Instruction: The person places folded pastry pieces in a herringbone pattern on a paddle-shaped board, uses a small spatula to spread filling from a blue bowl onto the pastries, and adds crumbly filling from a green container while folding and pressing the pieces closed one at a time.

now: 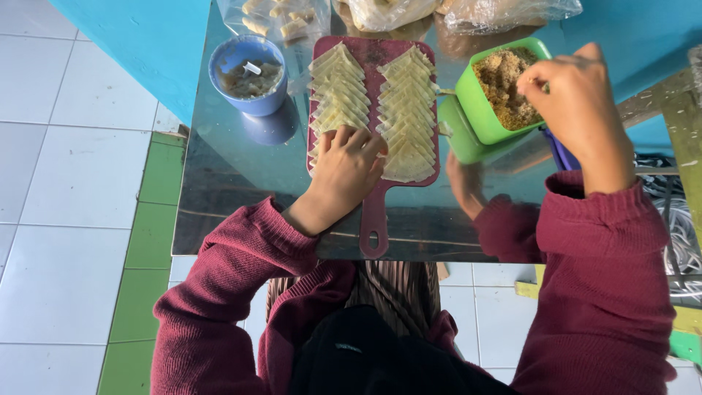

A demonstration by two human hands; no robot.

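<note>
Centrally in the frame, the left hand (344, 170) lies flat, fingers spread, on the lower end of the left row of pale folded wrappers (338, 89); its grip is open and holds nothing. These wrappers sit in two overlapping rows on a dark red cutting board (374, 219) whose handle points toward the person. Toward the upper right, the right hand (574, 91) reaches over the green container (477, 110), fingertips bunched down at the brown crumbly filling (501, 84); whether that narrow grip pinches any filling cannot be told. A blue bowl (248, 73) with a greyish mixture stands at the upper left on the shiny metal bench (227, 175). Clear plastic bags (387, 11) lie along the top edge.
</note>
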